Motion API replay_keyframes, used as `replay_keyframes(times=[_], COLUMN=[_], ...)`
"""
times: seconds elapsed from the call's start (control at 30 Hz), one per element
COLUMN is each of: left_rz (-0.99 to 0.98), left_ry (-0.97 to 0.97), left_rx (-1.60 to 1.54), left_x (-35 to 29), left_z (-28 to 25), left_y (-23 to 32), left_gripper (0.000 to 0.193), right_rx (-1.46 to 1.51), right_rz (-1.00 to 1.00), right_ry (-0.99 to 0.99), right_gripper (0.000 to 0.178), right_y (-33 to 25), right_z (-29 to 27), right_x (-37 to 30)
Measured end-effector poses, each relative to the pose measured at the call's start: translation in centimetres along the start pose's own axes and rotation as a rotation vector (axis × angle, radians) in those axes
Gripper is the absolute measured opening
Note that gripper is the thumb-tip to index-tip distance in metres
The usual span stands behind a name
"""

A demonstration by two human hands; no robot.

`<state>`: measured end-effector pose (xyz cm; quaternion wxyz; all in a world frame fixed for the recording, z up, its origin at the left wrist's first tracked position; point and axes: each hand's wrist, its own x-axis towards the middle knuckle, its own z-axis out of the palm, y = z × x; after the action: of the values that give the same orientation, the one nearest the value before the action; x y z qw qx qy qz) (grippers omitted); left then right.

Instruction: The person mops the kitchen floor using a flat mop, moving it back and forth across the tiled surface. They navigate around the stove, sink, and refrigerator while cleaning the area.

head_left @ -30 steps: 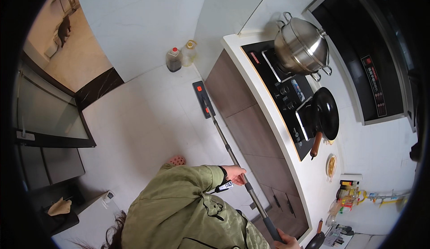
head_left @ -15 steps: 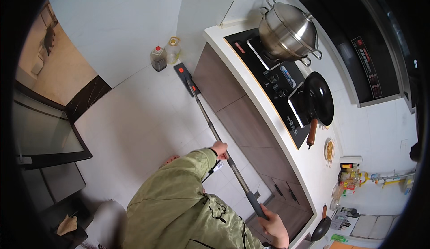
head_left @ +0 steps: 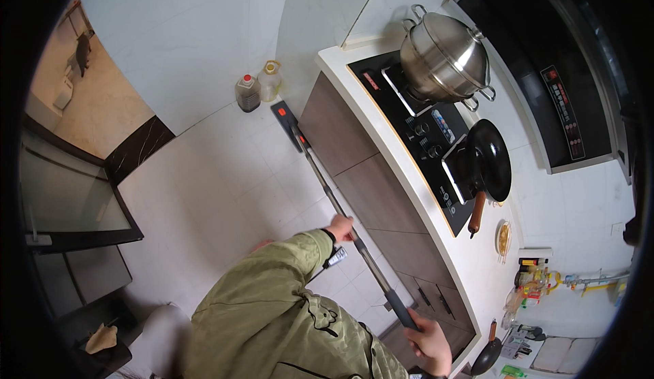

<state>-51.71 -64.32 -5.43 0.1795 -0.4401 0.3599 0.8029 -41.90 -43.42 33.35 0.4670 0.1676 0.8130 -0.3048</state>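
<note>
A flat mop with a grey-and-black pole (head_left: 327,188) stretches across the floor. Its dark rectangular head (head_left: 291,127) with red-orange parts lies flat on the tiles beside the cabinet base. My left hand (head_left: 342,229) is closed round the middle of the pole, its arm in a green sleeve. Lower down, my right hand (head_left: 429,341) grips the dark grey handle end. Just past the mop head stand two plastic bottles: a dark one with a red cap (head_left: 248,94) and a clear one with yellowish liquid (head_left: 270,81).
Grey-brown cabinets (head_left: 375,181) run along the right under a white counter (head_left: 426,226). On the black stove (head_left: 422,140) sit a steel steamer pot (head_left: 446,55) and a black wok (head_left: 489,158). A dark-framed glass door (head_left: 75,188) stands at the left.
The whole view has shifted slightly, with the scene a little lower and farther right. Both hands keep their hold on the mop; its head stays close to the cabinet and bottles.
</note>
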Motion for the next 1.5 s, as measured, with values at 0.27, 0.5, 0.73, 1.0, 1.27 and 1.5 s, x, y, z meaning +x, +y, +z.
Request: replay_keyframes(times=[0.27,0.5,0.73,1.0,1.27,1.5], left_rz=[-0.065,-0.113,-0.001,-0.039,-0.077,-0.105], left_ry=[0.052,-0.022,-0.009,-0.108,0.019,0.048], left_rx=[0.112,0.081,0.143,0.023,-0.182,-0.216], left_x=[1.9,-3.7,-5.0,0.3,1.9,-1.3], left_z=[-2.6,-0.7,-0.3,-1.6,-5.2,-7.3], left_y=[1.1,-2.2,-0.8,2.4,3.6,1.4], left_gripper=[0.025,0.026,0.022,0.018,0.013,0.013], right_rx=[-0.029,-0.053,0.204,0.041,-0.230,-0.337], right_rz=[-0.017,0.145,0.110,0.024,0.059,0.108], right_ry=[-0.099,-0.013,0.010,0.044,-0.089,-0.138], right_gripper=[0.061,0.063,0.063,0.065,0.065,0.068], right_y=[0.1,0.8,2.7,-1.3,-3.8,-4.3], right_z=[0.3,-3.5,-1.1,1.1,3.3,3.1], right_x=[0.6,-3.2,-4.9,-2.9,-2.2,-4.1])
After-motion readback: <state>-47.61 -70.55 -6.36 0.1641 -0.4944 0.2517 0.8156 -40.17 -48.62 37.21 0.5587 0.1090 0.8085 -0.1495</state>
